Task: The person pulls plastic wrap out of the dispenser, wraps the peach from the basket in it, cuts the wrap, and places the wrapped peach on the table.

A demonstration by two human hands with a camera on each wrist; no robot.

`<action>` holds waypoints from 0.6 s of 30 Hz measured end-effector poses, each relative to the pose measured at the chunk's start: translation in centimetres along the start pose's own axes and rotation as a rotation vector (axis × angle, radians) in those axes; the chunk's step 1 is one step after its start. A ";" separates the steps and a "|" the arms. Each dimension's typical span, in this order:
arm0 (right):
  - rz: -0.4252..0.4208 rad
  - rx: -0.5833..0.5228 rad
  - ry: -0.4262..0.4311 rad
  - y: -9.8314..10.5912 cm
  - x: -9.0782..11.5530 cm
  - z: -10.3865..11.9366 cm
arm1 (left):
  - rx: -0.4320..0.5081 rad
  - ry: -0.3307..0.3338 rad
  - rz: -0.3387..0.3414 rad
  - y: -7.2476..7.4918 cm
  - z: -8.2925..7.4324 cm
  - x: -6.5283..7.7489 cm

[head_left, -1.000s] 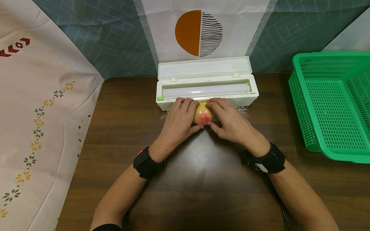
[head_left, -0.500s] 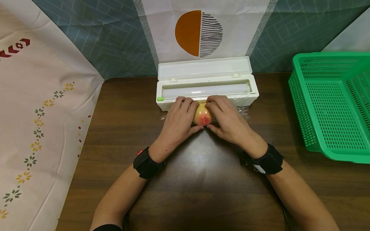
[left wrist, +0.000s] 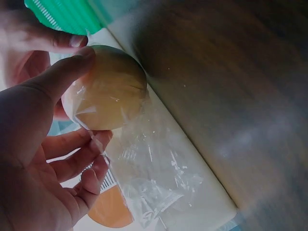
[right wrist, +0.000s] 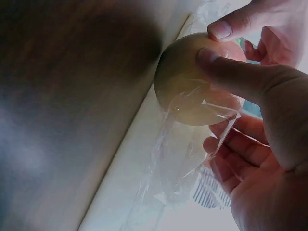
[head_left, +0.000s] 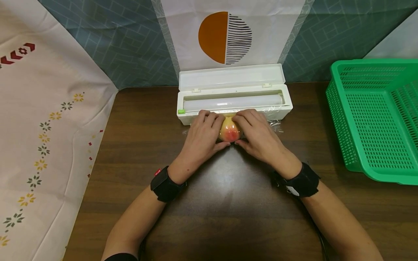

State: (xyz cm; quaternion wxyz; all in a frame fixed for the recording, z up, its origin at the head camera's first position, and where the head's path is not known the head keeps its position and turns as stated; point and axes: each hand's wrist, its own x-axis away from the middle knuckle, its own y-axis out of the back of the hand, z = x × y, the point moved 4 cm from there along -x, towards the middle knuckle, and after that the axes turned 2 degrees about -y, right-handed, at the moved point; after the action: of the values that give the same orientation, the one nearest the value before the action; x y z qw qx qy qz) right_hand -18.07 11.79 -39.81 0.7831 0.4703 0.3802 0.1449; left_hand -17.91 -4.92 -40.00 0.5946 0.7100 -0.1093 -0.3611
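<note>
A yellow fruit with a red blush (head_left: pixel 230 132) sits between my two hands, partly covered by clear cling film (left wrist: pixel 154 178). My left hand (head_left: pixel 202 136) holds it from the left, thumb on the fruit and fingers curled at the film's edge. From the other side, my right hand (head_left: pixel 261 136) grips it with the thumb pressed on its surface; in the right wrist view its fingers are at the film (right wrist: pixel 192 134). Just behind stands a white cling film dispenser (head_left: pixel 235 89), its lid raised and a roll (head_left: pixel 233 103) inside. The hands hide parts of the fruit.
A green plastic basket (head_left: pixel 356 159) stands to the right on the brown wooden table (head_left: pixel 228 217). Loose film (head_left: pixel 275 125) sticks out beside the right hand. Patterned cloth (head_left: pixel 49 145) hangs at left, and more cloth (head_left: pixel 130 47) covers the back.
The right hand shifts slightly at the fruit, and the fruit turns very little between the hands. The left hand, dispenser and basket stay in place.
</note>
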 end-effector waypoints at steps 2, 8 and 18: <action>0.000 -0.005 -0.003 0.0 0.0 0.0 | 0.008 0.000 -0.004 0.0 0.0 0.0; 0.004 -0.019 -0.002 -0.1 0.1 -0.1 | 0.029 0.005 -0.024 0.1 0.1 0.0; 0.006 -0.043 -0.010 0.0 0.2 -0.4 | 0.069 0.043 -0.023 -0.1 0.3 0.1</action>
State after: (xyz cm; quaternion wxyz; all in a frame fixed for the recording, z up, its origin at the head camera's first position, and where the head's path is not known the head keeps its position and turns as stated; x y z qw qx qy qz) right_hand -18.20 12.20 -40.00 0.7945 0.4550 0.3718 0.1531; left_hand -18.09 -5.16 -40.17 0.5677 0.7390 -0.1008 -0.3485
